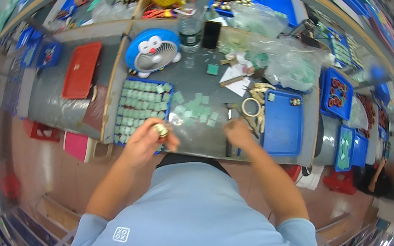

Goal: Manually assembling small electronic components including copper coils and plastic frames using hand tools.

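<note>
My left hand (141,141) is closed around a small round gold-coloured metal part (161,129), held up over the near right corner of a blue tray (171,99). Rows of small parts covered with pale green square pieces fill that tray. My right hand (240,133) is closed over the middle of a hammer (228,149), whose dark handle shows below the fingers and whose head lies beyond them; the fingertips are partly hidden. Between the hands, loose green square pieces (199,107) lie scattered on the grey table (189,140).
At right are a blue tray (284,124) with a few small parts and a tape roll (250,107). Behind stand a blue fan (151,52), a plastic bottle (189,31), a dark phone (211,34) and plastic bags (293,68). Low partitions edge the bench; another person (393,172) is far right.
</note>
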Tool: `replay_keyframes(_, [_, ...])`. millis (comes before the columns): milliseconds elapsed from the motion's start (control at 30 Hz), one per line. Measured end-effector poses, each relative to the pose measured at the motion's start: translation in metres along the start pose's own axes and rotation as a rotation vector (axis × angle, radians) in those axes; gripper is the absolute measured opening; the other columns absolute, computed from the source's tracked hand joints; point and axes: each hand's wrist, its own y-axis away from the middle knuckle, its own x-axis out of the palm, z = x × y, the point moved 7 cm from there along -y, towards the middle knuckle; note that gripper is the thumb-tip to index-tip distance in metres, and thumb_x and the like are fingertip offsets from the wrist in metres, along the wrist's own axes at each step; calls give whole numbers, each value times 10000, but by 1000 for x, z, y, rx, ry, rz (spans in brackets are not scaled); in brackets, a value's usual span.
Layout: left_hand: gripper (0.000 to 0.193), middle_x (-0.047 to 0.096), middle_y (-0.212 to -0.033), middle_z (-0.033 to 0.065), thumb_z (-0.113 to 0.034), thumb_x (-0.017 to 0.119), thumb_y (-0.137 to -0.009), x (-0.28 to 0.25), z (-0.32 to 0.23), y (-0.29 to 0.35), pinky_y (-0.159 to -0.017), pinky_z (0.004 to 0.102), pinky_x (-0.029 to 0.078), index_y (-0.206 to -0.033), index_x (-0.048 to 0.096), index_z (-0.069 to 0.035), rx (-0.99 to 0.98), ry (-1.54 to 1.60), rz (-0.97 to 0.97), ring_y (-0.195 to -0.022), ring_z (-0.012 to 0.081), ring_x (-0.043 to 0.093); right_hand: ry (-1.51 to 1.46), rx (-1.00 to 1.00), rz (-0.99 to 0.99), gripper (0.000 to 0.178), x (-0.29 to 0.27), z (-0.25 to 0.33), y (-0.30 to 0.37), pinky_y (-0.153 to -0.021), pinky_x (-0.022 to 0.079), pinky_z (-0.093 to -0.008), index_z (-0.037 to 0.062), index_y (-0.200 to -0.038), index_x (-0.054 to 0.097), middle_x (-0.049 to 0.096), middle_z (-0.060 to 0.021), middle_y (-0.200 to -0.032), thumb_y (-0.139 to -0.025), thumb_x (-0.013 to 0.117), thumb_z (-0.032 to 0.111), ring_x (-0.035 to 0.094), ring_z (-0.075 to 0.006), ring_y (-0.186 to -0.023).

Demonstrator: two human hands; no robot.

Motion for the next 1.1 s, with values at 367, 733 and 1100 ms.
replay_keyframes(367, [266,654,-956,134,-255,477,-1096,-61,36,63,-748,344,526,-1148,535,-1,-242,-163,-379,-773,202,632,245,-97,-307,254,107,-10,-77,-916,533,-469,55,-1150,623,627,-150,-1143,-955,559,206,616,-327,-1120])
replay_keyframes(733, [264,663,-1020,117,-272,543,-1070,-62,19,36,-780,345,557,-1193,553,-39,-246,-250,-304,-817,196,647,38,53,-123,239,99,-16,-92,-896,529,-479,45,-1110,636,671,-185,-1158,-990,530,223,656,-355,-1099])
replay_keyframes(1100, [418,623,-1199,68,-235,592,-1054,7,39,-30,-978,272,425,-1345,515,55,-101,-393,-259,-1048,117,546,-1108,-66,-76,376,9,109,12,-795,532,-361,35,-1113,598,702,-100,-941,-932,735,335,678,-193,-862])
